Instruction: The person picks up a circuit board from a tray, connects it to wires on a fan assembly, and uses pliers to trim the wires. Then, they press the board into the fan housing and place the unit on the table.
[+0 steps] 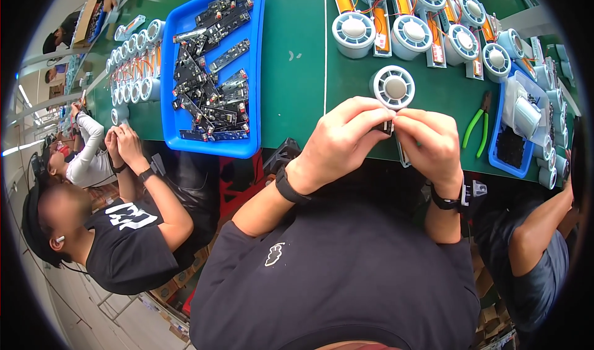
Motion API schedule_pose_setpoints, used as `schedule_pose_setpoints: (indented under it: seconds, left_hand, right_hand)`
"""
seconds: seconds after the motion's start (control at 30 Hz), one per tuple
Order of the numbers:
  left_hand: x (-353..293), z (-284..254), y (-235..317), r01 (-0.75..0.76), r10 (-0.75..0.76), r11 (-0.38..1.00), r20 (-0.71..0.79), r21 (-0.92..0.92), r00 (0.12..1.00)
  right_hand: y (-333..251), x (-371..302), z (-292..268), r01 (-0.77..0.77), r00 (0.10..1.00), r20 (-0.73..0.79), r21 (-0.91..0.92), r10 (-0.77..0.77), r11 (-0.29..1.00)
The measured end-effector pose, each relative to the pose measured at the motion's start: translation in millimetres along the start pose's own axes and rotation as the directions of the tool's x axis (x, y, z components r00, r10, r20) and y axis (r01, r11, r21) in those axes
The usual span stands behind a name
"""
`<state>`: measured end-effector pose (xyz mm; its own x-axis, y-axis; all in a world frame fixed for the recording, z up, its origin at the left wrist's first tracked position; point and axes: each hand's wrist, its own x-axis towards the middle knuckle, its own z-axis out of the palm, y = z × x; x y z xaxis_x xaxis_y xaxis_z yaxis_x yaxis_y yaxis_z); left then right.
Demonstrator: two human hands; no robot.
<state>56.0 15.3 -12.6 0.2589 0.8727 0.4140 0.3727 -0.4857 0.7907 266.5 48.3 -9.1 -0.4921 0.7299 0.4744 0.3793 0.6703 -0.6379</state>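
Observation:
At the table's near edge, my left hand (346, 136) and my right hand (430, 143) meet with fingertips pinched together. Between them shows a small black part (387, 127), mostly covered by the fingers; it looks like a circuit board. Just beyond the fingertips lies a light-blue round fan head (393, 87) with a grey centre. A narrow pale strip (403, 155), apparently the fan's handle, sticks out below my fingers beside the right hand. Both hands are closed; how the right fingers grip is partly hidden.
A blue tray (262, 72) of black circuit boards stands to the left. Several wired fans (354, 33) line the far right. Green-handled cutters (475, 133) and a blue bin (523, 172) lie right. Co-workers (133, 226) sit on both sides.

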Motion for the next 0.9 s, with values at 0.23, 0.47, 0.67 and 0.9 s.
schedule_pose_setpoints:
  seconds: [0.23,0.47,0.67,0.9]
  left_hand:
    - [5.0,-0.3,0.6,0.005,-0.005,1.000,0.006,-0.023,1.000]
    - [8.9,2.7,-13.4,0.015,-0.014,1.000,-0.037,0.007,0.999]
    - [23.6,-22.4,25.5,-0.086,0.089,0.995,-0.043,0.060,0.995]
    - [15.9,-38.1,65.3,-0.130,0.163,0.972,-0.163,0.193,0.973]
  right_hand:
    - [3.2,-3.2,6.8,-0.106,0.993,-0.038,0.154,0.114,0.982]
    - [19.1,1.8,11.5,-0.035,0.997,-0.061,0.151,0.045,0.988]
    - [-24.9,18.7,-11.1,-0.005,0.997,-0.080,0.060,0.010,0.998]
    - [-91.1,20.7,-22.0,-0.389,0.912,0.012,0.347,0.410,0.854]
